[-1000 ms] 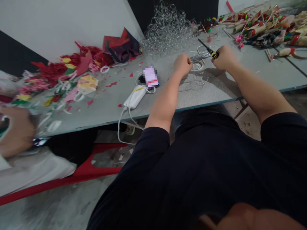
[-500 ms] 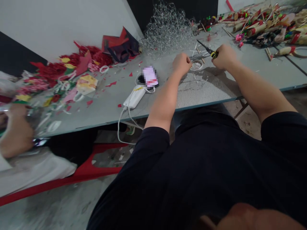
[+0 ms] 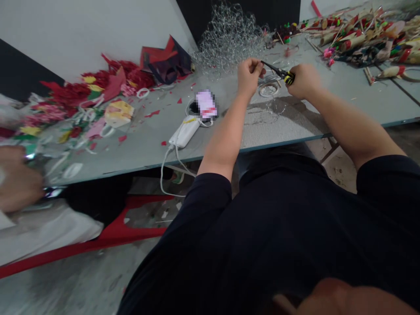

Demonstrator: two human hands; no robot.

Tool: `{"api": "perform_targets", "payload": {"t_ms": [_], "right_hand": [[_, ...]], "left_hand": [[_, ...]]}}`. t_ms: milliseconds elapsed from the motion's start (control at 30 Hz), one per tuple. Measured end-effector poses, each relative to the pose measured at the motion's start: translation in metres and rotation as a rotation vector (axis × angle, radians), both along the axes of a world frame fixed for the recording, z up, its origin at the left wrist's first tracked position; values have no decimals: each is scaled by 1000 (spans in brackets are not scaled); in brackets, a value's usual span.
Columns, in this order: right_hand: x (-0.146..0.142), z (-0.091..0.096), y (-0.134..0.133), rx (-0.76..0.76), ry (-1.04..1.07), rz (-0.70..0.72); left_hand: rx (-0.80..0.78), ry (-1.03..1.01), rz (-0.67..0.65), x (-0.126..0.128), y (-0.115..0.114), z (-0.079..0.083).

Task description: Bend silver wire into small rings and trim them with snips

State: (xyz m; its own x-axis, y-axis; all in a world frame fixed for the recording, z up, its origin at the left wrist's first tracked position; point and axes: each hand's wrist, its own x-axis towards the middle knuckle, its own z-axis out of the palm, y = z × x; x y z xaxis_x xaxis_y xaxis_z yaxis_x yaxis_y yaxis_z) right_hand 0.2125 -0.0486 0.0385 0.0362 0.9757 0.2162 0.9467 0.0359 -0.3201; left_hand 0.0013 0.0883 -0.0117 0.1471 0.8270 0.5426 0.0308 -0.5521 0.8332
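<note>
Just inside the near edge of the table [image 3: 147,140] lies a loose curl [image 3: 277,109] of thin wire, with a ring [image 3: 269,90] behind it. My right hand [image 3: 304,82] is wrapped round the handles of the pliers [image 3: 278,72], their tip at the fingertips of my left hand [image 3: 250,76]. Those fingers are curled in close; any wire there is too fine to see, so I cannot tell whether they pinch some. Straight lengths [image 3: 266,79] lie beneath the pliers, unbent as far as I see, so I judge there is bending left. At the far edge stands a big heap [image 3: 231,41] of curled wire, much of the work apparently done.
</note>
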Motion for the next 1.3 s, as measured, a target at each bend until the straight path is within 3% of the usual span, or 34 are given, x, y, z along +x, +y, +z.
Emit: {"api": "perform_targets", "payload": {"t_ms": [200,333,533,667,767,967,1133,1300], "right_hand": [[10,-6,12,-19,120,86],[23,-1,18,-109,197,161],[34,10,7,-573,735,346],[35,5,0,-883,916,350],[36,-4,1,-1000,997,356],[51,-9,14,-1037,1000,538],[69,-2,22,-924,923,679],[75,5,25,-856,887,736]], "left_hand": [[-13,37,74,-9,5,-4],[90,107,134,-8,10,-9],[267,121,203,-13,29,-14],[371,62,187,-20,37,-16],[471,-85,157,-18,35,-16],[340,-78,-24,-5,24,-8],[163,-33,-309,-2,2,4],[32,-85,-207,-5,-25,14]]}}
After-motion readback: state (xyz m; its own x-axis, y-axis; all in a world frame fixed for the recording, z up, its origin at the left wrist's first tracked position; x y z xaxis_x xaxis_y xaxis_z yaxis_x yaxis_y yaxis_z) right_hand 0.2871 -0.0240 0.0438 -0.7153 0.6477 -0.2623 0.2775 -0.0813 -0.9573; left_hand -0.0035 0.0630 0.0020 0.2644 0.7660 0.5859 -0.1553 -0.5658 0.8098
